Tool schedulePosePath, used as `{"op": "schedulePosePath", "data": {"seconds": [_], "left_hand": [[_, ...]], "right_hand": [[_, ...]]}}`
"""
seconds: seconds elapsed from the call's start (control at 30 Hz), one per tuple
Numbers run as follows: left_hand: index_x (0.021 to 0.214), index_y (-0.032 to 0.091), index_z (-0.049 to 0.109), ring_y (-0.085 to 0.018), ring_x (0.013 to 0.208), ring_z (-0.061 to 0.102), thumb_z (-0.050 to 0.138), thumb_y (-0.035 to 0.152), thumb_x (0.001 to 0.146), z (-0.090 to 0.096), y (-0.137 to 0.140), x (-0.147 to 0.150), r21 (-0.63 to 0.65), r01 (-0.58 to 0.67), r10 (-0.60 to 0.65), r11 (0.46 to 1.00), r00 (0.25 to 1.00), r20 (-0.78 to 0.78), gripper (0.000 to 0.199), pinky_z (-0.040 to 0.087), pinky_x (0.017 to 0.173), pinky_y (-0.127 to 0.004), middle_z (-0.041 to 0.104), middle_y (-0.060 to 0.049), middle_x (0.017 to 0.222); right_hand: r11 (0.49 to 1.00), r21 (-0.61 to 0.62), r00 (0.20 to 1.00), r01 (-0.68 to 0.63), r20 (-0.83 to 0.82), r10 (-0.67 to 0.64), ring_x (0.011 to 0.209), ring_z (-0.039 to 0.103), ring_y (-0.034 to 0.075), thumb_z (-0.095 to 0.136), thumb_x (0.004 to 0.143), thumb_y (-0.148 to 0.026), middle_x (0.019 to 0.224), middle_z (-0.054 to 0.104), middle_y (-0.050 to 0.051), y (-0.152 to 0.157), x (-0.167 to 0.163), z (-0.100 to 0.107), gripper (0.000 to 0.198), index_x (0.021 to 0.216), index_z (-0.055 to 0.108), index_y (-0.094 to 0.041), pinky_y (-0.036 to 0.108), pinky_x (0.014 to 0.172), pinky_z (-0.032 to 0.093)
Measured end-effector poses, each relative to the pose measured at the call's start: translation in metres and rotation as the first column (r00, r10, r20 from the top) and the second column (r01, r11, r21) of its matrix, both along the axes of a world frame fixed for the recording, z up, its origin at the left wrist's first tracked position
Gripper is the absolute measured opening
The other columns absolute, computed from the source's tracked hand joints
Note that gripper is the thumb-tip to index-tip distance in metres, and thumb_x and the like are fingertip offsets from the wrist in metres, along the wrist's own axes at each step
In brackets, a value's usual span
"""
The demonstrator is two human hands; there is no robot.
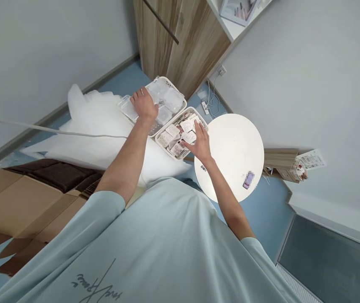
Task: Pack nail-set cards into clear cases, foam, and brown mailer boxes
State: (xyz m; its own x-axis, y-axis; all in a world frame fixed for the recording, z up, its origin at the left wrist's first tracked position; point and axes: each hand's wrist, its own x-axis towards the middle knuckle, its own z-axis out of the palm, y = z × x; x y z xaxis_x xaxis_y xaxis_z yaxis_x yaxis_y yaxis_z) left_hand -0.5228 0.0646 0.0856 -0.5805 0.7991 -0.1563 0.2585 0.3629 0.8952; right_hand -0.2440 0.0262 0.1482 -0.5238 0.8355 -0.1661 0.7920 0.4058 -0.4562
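Left hand (144, 105): arm extended forward, palm down, fingers curled.
Right hand (199, 143): arm extended, palm down, fingers spread flat.

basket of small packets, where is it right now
In the head view the basket of small packets sits centre frame under the right hand, between the basket of clear boxes and the round white table.

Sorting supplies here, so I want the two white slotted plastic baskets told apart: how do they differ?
The far white slotted basket holds clear plastic lidded boxes; the near white slotted basket holds small flat printed packets. The left hand rests on a clear box at the far basket; the right hand reaches into the near one. Both sit side by side, touching, beside the round white table.
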Motion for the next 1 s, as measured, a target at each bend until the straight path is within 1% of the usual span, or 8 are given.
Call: {"op": "schedulePosePath", "data": {"seconds": [0.07, 0.13, 0.23, 0.43, 0.63, 0.77, 0.87, 1.0], "left_hand": [[0.151, 0.002, 0.057, -0.039, 0.171, 0.024, 0.067, 0.087, 0.096, 0.001, 0.001, -0.002, -0.081, -0.003, 0.000, 0.997, 0.999, -0.036, 0.102, 0.014, 0.139, -0.057, 0.068, -0.018, 0.151], [0.152, 0.002, 0.056, -0.043, 0.168, 0.029, 0.076, 0.085, 0.090, 0.002, 0.002, -0.003, -0.122, -0.034, 0.023, 0.992, 0.996, -0.089, 0.105, 0.015, 0.139, -0.061, 0.066, -0.023, 0.154], [0.153, 0.010, 0.056, -0.048, 0.166, 0.033, 0.090, 0.074, 0.082, 0.005, 0.000, -0.003, -0.064, -0.043, 0.035, 0.997, 0.991, -0.127, 0.101, 0.018, 0.139, -0.064, 0.064, -0.024, 0.155], [0.158, 0.020, 0.053, -0.049, 0.166, 0.035, 0.096, 0.057, 0.078, 0.012, -0.021, 0.016, 0.049, -0.038, 0.044, 0.998, 0.991, -0.123, 0.097, 0.027, 0.138, -0.067, 0.060, -0.022, 0.159], [0.166, 0.024, 0.048, -0.042, 0.158, 0.052, 0.095, 0.052, 0.080, 0.030, -0.066, 0.086, 0.131, 0.105, -0.100, 0.986, 0.994, -0.037, 0.103, 0.037, 0.136, -0.060, 0.059, -0.019, 0.165], [0.167, 0.025, 0.048, -0.038, 0.154, 0.059, 0.098, 0.055, 0.077, 0.039, -0.097, 0.144, 0.177, 0.217, -0.240, 0.960, 0.963, 0.124, 0.107, 0.046, 0.131, -0.054, 0.063, -0.019, 0.163], [0.166, 0.025, 0.049, -0.039, 0.150, 0.063, 0.098, 0.059, 0.075, 0.043, -0.115, 0.188, 0.179, 0.300, -0.340, 0.937, 0.903, 0.263, 0.109, 0.049, 0.129, -0.056, 0.064, -0.020, 0.161], [0.165, 0.025, 0.050, -0.038, 0.150, 0.063, 0.098, 0.061, 0.072, 0.051, -0.133, 0.244, 0.208, 0.403, -0.453, 0.891, 0.799, 0.395, 0.111, 0.051, 0.128, -0.054, 0.062, -0.019, 0.163]], "right_hand": [[1.000, -0.004, 1.000, 0.011, -0.001, -0.011, 0.177, 0.020, 0.040, 0.073, 0.099, -0.072, 0.187, 0.033, 0.015, 0.000, 0.003, -0.001, 0.116, 0.185, 0.009, -0.028, 0.067, 0.142, 0.022], [1.000, -0.003, 1.000, 0.018, -0.010, -0.018, 0.177, 0.021, 0.040, 0.074, 0.098, -0.074, 0.186, 0.034, 0.016, 0.000, 0.006, -0.001, 0.117, 0.184, 0.010, -0.026, 0.066, 0.142, 0.021], [1.000, -0.004, 0.999, 0.024, -0.022, -0.024, 0.177, 0.022, 0.040, 0.074, 0.098, -0.075, 0.185, 0.035, 0.017, 0.000, 0.010, -0.002, 0.116, 0.184, 0.014, -0.026, 0.066, 0.142, 0.022], [1.000, -0.018, 0.997, 0.025, -0.075, -0.026, 0.176, 0.024, 0.040, 0.074, 0.096, -0.078, 0.184, 0.037, 0.018, -0.001, 0.013, -0.002, 0.116, 0.183, 0.020, -0.023, 0.065, 0.142, 0.022], [0.995, -0.062, 0.971, 0.080, -0.222, -0.091, 0.174, 0.032, 0.037, 0.075, 0.094, -0.080, 0.182, 0.043, 0.014, -0.010, 0.028, 0.014, 0.113, 0.181, 0.028, -0.026, 0.060, 0.143, 0.027], [0.969, -0.193, 0.877, 0.155, -0.425, -0.225, 0.167, 0.046, 0.031, 0.066, 0.099, -0.082, 0.176, 0.052, 0.014, -0.023, 0.065, 0.022, 0.103, 0.179, 0.034, -0.026, 0.053, 0.141, 0.035], [0.924, -0.352, 0.807, 0.152, -0.495, -0.321, 0.161, 0.055, 0.031, 0.066, 0.097, -0.085, 0.173, 0.057, 0.014, -0.034, 0.106, 0.023, 0.101, 0.175, 0.040, -0.027, 0.054, 0.136, 0.042], [0.823, -0.558, 0.717, 0.111, -0.528, -0.455, 0.151, 0.064, 0.035, 0.083, 0.082, -0.086, 0.168, 0.061, 0.015, -0.052, 0.169, 0.021, 0.107, 0.168, 0.052, -0.031, 0.057, 0.128, 0.053]]}}
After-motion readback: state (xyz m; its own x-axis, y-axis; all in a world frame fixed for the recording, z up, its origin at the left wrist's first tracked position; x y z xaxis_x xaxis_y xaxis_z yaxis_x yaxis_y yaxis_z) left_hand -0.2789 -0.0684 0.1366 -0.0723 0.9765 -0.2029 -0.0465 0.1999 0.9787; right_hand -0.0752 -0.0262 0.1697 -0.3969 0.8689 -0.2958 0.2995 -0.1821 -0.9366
